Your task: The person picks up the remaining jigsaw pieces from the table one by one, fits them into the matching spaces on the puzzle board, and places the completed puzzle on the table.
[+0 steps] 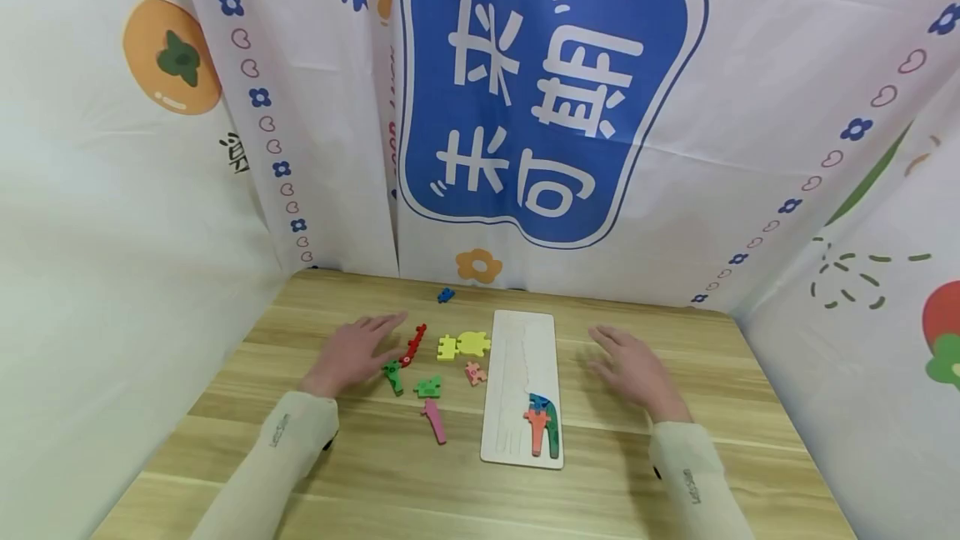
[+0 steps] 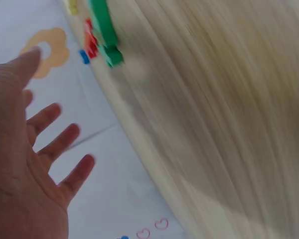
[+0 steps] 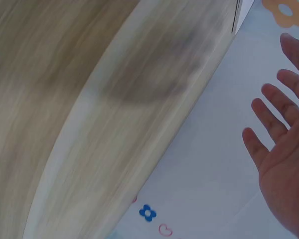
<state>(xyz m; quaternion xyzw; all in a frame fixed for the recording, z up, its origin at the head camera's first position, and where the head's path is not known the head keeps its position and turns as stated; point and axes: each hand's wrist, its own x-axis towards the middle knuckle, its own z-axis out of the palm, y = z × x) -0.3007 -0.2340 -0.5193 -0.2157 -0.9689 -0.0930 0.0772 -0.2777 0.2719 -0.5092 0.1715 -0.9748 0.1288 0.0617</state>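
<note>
My left hand (image 1: pixel 355 354) hovers with spread fingers beside a red puzzle piece (image 1: pixel 413 346) and a green one (image 1: pixel 393 377), holding nothing. In the left wrist view the same hand (image 2: pixel 35 144) shows loose, parted fingers. To the right of the white puzzle board (image 1: pixel 504 390), my right hand (image 1: pixel 636 371) is held over the table with nothing in it. The right wrist view shows that hand (image 3: pixel 284 129) with its fingers apart. At the board's near right end sit a coral piece (image 1: pixel 537 432), a dark green piece (image 1: pixel 554 432) and a blue piece (image 1: pixel 537 401).
Between left hand and board lie yellow pieces (image 1: pixel 472 344), a pink-orange piece (image 1: pixel 476 373), a light green piece (image 1: pixel 428 387) and a pink strip (image 1: pixel 434 422). A small blue piece (image 1: pixel 446 295) is near the table's back edge. Printed cloth (image 1: pixel 345 215) surrounds the wooden table (image 1: pixel 375 490).
</note>
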